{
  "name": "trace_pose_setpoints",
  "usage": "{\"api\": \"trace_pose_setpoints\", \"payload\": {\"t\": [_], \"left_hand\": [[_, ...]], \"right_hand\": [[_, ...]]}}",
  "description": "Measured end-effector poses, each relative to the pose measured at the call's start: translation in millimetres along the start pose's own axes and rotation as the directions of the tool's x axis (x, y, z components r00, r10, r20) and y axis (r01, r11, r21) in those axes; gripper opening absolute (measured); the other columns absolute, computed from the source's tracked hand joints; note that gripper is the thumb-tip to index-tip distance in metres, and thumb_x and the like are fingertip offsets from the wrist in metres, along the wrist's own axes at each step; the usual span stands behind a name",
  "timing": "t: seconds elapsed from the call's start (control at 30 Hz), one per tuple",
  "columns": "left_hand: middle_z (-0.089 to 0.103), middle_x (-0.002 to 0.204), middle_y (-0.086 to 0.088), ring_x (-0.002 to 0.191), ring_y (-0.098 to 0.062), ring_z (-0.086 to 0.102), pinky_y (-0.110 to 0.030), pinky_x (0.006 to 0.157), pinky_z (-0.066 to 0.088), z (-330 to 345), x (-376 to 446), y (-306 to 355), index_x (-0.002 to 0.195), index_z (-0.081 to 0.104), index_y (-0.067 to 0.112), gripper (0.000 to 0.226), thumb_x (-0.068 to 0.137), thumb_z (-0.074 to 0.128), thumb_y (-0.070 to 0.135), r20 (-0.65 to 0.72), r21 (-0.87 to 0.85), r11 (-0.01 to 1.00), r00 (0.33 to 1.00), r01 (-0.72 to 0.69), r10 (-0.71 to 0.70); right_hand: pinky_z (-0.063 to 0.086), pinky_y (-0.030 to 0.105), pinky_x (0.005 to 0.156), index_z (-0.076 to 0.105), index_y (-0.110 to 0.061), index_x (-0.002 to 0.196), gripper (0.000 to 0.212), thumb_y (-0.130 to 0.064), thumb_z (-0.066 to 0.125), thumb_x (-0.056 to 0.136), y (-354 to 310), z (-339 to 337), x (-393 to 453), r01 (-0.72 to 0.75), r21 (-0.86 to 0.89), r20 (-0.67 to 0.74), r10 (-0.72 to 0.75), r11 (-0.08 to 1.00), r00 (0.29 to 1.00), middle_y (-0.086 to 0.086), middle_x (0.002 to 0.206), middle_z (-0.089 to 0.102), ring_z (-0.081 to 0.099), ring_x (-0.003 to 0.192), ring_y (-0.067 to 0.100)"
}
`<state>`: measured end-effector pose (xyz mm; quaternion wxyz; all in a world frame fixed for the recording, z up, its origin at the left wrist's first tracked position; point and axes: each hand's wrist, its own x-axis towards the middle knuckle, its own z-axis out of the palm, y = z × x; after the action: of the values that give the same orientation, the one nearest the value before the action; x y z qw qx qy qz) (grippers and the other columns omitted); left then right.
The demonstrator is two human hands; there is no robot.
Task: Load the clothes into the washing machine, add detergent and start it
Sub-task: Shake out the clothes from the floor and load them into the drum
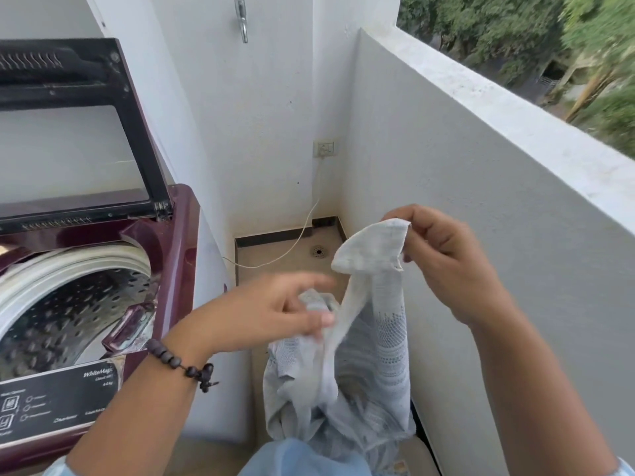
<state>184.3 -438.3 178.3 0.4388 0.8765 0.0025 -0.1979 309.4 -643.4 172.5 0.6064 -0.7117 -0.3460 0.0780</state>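
Observation:
A pale grey patterned garment (374,341) hangs in front of me, to the right of the washing machine. My right hand (450,266) pinches its top corner and holds it up. My left hand (271,310), with a dark bead bracelet on the wrist, grips a bunched part of the same garment lower down. The maroon top-loading washing machine (178,255) stands at the left with its lid (79,132) raised. Its steel drum (68,317) shows no clothes in the part I can see. The black control panel (58,403) runs along the near edge.
A white parapet wall (481,187) closes the right side, with trees beyond. A wall socket (324,148) in the corner feeds a white cable (302,235) that runs toward the machine. A floor drain (318,251) and a tap (241,18) are at the back.

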Motion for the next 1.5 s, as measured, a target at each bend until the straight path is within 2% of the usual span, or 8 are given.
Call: {"api": "trace_pose_setpoints", "payload": {"t": [0.17, 0.33, 0.47, 0.63, 0.83, 1.0, 1.27, 1.5], "left_hand": [[0.044, 0.14, 0.026, 0.123, 0.014, 0.045, -0.015, 0.1, 0.039, -0.4, 14.8, 26.8, 0.146, 0.019, 0.051, 0.104, 0.061, 0.076, 0.063, -0.457, 0.072, 0.971, 0.858, -0.228, 0.235], [0.053, 0.061, 0.008, 0.054, -0.006, 0.044, -0.027, 0.054, 0.041, 0.7, 27.7, 36.6, 0.104, 0.068, 0.03, 0.02, 0.085, 0.073, 0.032, -0.61, 0.086, 0.939, 0.728, -0.333, 0.313], [0.048, 0.052, -0.002, 0.045, -0.01, 0.047, -0.02, 0.045, 0.043, -4.4, 26.8, 38.6, 0.113, 0.066, 0.023, 0.023, 0.099, 0.052, 0.012, -0.646, -0.223, 0.926, 0.757, -0.304, 0.093], [0.071, 0.088, -0.016, 0.077, -0.021, 0.072, -0.029, 0.071, 0.06, -3.1, 26.6, 48.5, 0.108, 0.067, 0.009, 0.024, 0.102, 0.044, 0.007, -0.523, -0.677, 0.632, 0.851, -0.377, -0.052], [0.075, 0.106, -0.01, 0.096, -0.011, 0.071, -0.017, 0.083, 0.055, -13.6, 19.6, 54.0, 0.12, 0.061, 0.002, 0.037, 0.085, 0.062, -0.01, -0.506, -0.475, 0.794, 0.856, -0.379, 0.106], [0.076, 0.099, -0.009, 0.096, -0.016, 0.073, -0.029, 0.084, 0.059, -14.3, 15.5, 59.8, 0.114, 0.067, 0.005, 0.025, 0.095, 0.054, -0.003, -0.455, -0.332, 0.864, 0.867, -0.378, 0.205], [0.057, 0.06, 0.005, 0.059, -0.011, 0.052, -0.028, 0.056, 0.042, -32.8, 20.1, 61.5, 0.068, 0.062, 0.021, 0.033, 0.086, 0.057, 0.049, -0.59, 0.439, 0.87, 0.659, -0.222, 0.466], [0.037, 0.062, 0.003, 0.057, -0.009, 0.037, -0.028, 0.054, 0.032, -42.9, 41.5, 58.7, 0.073, 0.049, 0.007, 0.044, 0.093, 0.052, 0.046, -0.473, 0.011, 0.845, 0.741, -0.535, 0.476]], "right_hand": [[0.046, 0.022, 0.064, 0.066, -0.007, 0.088, 0.016, -0.009, 0.052, 0.097, -16.6, 5.6, 5.9, -0.032, 0.166, 0.197, -0.001, 0.986, 0.98, 0.001, 0.076, 0.065, 0.057, 0.07, 0.013], [0.039, 0.031, 0.059, 0.065, -0.009, 0.082, 0.013, -0.019, 0.063, 0.089, -11.3, 9.3, 9.0, -0.095, 0.089, 0.111, 0.085, 0.991, 0.99, 0.009, 0.072, 0.057, 0.048, 0.067, 0.018], [0.05, 0.026, 0.064, 0.066, -0.026, 0.088, 0.012, -0.021, 0.076, 0.083, -5.2, 3.4, 0.2, -0.123, -0.122, -0.248, 0.09, 0.985, 0.965, -0.009, 0.082, 0.066, 0.059, 0.07, 0.003], [0.055, 0.03, 0.066, 0.065, -0.018, 0.095, 0.031, -0.031, 0.083, 0.073, -5.0, 30.1, -25.3, -0.19, 0.058, 0.153, 0.179, 0.98, 0.972, -0.001, 0.085, 0.072, 0.067, 0.074, 0.019], [0.053, 0.053, 0.07, 0.062, -0.023, 0.084, 0.003, -0.024, 0.062, 0.086, 13.7, 40.5, -28.6, -0.228, 0.064, -0.028, 0.23, 0.972, 0.973, -0.003, 0.071, 0.069, 0.061, 0.065, 0.027], [0.056, 0.037, 0.076, 0.062, -0.024, 0.095, 0.027, -0.033, 0.077, 0.074, -1.7, 36.4, -20.5, -0.099, -0.002, -0.171, 0.097, 0.995, 0.98, -0.006, 0.097, 0.064, 0.063, 0.086, 0.01], [0.055, 0.038, 0.066, 0.068, -0.011, 0.081, 0.01, -0.018, 0.076, 0.083, -24.0, 48.1, -20.5, 0.003, 0.02, -0.281, 0.003, 1.0, 0.96, 0.008, 0.079, 0.067, 0.065, 0.072, 0.027], [0.034, 0.038, 0.064, 0.052, 0.008, 0.079, 0.032, -0.022, 0.063, 0.083, -28.2, 51.8, -19.1, -0.101, 0.277, -0.243, 0.171, 0.956, 0.955, 0.011, 0.07, 0.049, 0.042, 0.069, 0.022]]}}
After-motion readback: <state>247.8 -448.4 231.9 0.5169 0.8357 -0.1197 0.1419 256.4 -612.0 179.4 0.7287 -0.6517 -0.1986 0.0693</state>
